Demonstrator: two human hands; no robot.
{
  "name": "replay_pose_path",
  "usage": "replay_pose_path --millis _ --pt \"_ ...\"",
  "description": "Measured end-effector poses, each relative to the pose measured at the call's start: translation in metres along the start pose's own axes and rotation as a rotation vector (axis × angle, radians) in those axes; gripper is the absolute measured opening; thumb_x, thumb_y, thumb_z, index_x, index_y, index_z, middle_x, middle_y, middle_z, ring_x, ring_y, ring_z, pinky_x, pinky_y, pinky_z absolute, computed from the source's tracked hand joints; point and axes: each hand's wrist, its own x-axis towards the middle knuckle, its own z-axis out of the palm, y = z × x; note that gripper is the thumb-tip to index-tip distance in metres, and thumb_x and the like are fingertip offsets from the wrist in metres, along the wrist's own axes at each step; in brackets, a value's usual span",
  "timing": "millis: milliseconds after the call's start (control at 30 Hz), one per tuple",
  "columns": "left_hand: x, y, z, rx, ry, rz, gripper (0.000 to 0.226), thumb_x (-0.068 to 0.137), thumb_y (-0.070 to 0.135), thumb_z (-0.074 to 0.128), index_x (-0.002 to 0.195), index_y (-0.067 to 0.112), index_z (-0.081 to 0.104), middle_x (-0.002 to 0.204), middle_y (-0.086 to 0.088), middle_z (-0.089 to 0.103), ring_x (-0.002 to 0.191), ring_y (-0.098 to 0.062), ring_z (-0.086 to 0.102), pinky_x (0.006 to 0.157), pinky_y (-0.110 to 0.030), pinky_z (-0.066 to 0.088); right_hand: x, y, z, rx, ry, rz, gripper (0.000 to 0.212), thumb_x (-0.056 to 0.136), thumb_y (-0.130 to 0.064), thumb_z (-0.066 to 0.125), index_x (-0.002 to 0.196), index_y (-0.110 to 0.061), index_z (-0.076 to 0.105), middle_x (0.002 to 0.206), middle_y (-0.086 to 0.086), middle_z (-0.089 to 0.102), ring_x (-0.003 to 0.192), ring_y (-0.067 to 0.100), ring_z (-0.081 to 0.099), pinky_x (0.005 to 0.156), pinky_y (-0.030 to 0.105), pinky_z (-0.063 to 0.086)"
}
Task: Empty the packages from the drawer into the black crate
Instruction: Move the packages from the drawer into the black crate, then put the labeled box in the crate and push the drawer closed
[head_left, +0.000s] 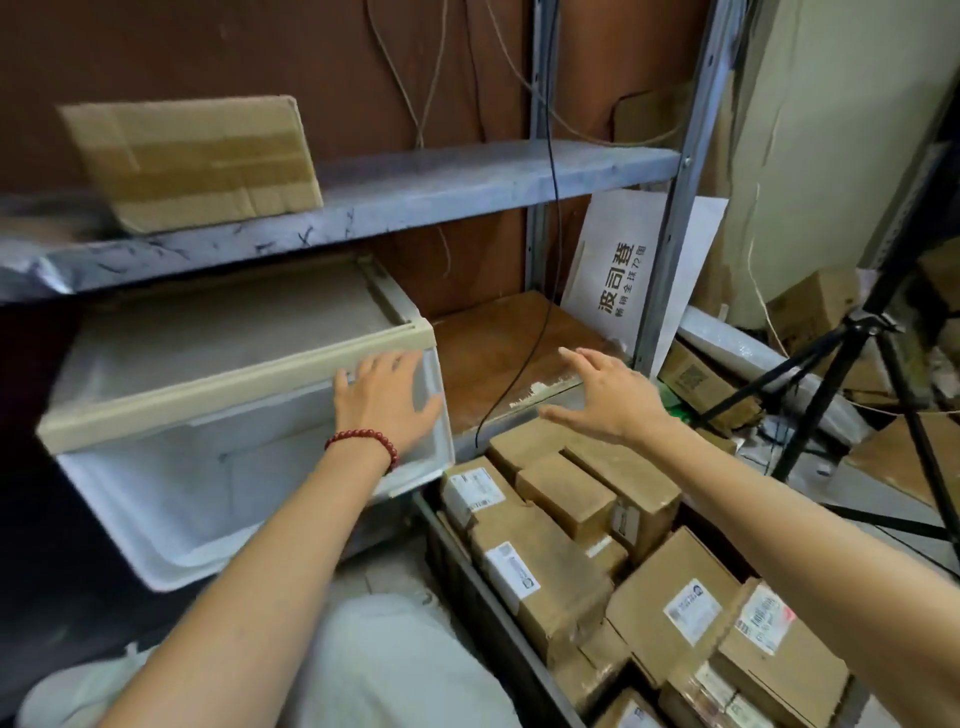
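While the left hand (387, 402) presses flat-fingered on the drawer (208, 483) front, the right hand (608, 395) hovers spread and empty, the packed black crate (483, 608) directly below it.

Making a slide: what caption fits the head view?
Left hand rests on the empty-looking drawer; open right hand hovers above the black crate of packages.

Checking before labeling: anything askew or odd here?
The drawer is pulled out and sags front-down, empty as far as visible, left hand on its right corner. Packages lie jumbled in the crate.
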Motion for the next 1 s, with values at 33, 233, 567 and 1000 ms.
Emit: replay_pose_path --millis 33,233,567,1000 --pt "0.005 -0.011 -0.018 -0.009 0.047 -0.027 0.058 0.091 0.054 0.048 0.142 0.030 0.037 0.145 0.003 0.043 0.134 -0.021 0.036 0.108 -0.045 0.029 0.011 -0.014 -0.013 0.024 0.023 -0.028 0.091 0.083 -0.074 0.048 0.155 -0.028 0.017 0.160 0.000 0.023 0.146 0.023 0.023 0.114 0.046 0.029" --pt "0.034 -0.088 -0.121 0.102 0.277 -0.124 0.059 0.090 0.054 0.048 0.143 0.030 0.037 0.148 0.004 0.037 0.138 -0.019 0.028 0.110 -0.043 0.026 0.078 -0.102 -0.095 0.102 0.170 -0.228 0.090 0.085 -0.069 0.052 0.155 -0.026 0.015 0.162 0.001 0.010 0.145 0.027 0.025 0.107 0.047 0.038" --pt "0.081 -0.175 -0.182 0.122 0.173 -0.405 0.088 0.082 0.055 0.064 0.150 0.027 0.015 0.152 -0.010 0.030 0.136 -0.035 0.031 0.106 -0.054 0.032 0.164 -0.236 -0.159 0.232 0.032 -0.339 0.100 0.083 -0.057 0.065 0.153 -0.030 0.000 0.158 0.014 0.009 0.133 0.039 0.040 0.105 0.049 0.040" --pt "0.113 -0.169 -0.180 -0.698 0.366 -0.576 0.109 0.077 0.047 0.074 0.154 0.017 0.003 0.159 -0.010 0.013 0.144 -0.029 0.020 0.113 -0.044 0.026 0.193 -0.256 -0.150 0.893 0.058 -0.205 0.081 0.082 -0.056 0.067 0.142 -0.009 0.039 0.139 0.007 0.047 0.124 0.023 0.049 0.099 0.037 0.047"
